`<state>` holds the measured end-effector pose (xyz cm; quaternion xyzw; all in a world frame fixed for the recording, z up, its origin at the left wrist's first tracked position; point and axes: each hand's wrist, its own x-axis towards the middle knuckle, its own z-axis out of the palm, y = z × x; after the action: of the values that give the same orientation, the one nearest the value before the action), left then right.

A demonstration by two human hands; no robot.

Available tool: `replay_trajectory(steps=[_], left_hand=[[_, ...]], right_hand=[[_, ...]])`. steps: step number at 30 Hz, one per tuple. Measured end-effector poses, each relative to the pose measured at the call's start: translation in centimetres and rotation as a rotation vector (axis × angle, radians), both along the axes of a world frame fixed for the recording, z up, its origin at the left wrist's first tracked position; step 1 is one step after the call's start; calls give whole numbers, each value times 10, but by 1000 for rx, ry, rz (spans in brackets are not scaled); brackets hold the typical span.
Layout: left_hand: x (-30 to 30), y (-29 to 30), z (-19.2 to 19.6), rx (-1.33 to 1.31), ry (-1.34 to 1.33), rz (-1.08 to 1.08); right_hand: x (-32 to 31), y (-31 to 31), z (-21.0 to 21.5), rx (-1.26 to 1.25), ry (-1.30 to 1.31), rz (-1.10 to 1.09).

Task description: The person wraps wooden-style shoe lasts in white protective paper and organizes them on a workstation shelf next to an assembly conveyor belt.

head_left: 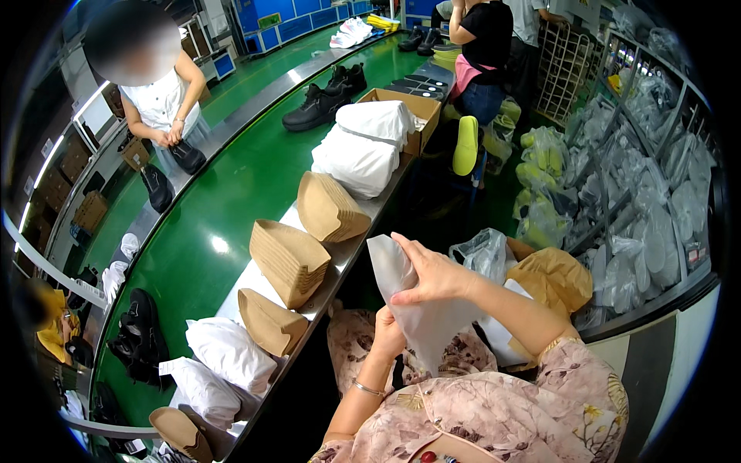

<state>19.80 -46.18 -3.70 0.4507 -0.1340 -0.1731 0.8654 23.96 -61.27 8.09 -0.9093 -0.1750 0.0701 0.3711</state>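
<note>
In front of my body I hold a thin white paper sheet (432,328), folded over into a loose cone shape. My right hand (428,272) grips its upper part, thumb on the near side and fingers stretched along the top. My left hand (389,330) is closed on the sheet's left edge, lower down. Whether anything lies inside the paper is hidden. Just left of my hands, along the bench edge, stand nested stacks of brown cardboard shoe inserts (287,266), with another stack (328,208) farther off and a smaller one (270,322) nearer.
White paper bundles (230,355) lie at the bench's near end, others (356,158) beside a cardboard box (423,127). Black shoes (139,339) sit on the green conveyor (208,224). Across it a person (162,108) handles a black shoe. A rack of plastic-bagged items (641,201) stands right.
</note>
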Motion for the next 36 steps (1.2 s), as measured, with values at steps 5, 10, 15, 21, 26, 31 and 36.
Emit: replay_trajectory(steps=[5, 10, 15, 21, 26, 31, 36], left_hand=[[1, 2, 5, 28, -70, -25], [0, 5, 9, -5, -114, -43], [10, 8, 32, 130, -194, 29], [-7, 31, 93, 348, -320, 703], [-19, -11, 85, 629, -559, 431], [19, -16, 68, 298, -400, 316], [23, -4, 45, 165, -244, 462]], right_hand=[[3, -4, 5, 55, -55, 51], [-4, 2, 7, 44, -222, 52], [0, 0, -3, 149, -158, -123], [40, -48, 5, -107, -772, -766], [31, 9, 6, -119, -853, -746], [7, 49, -3, -17, -721, -685], [-6, 45, -2, 301, -391, -358]])
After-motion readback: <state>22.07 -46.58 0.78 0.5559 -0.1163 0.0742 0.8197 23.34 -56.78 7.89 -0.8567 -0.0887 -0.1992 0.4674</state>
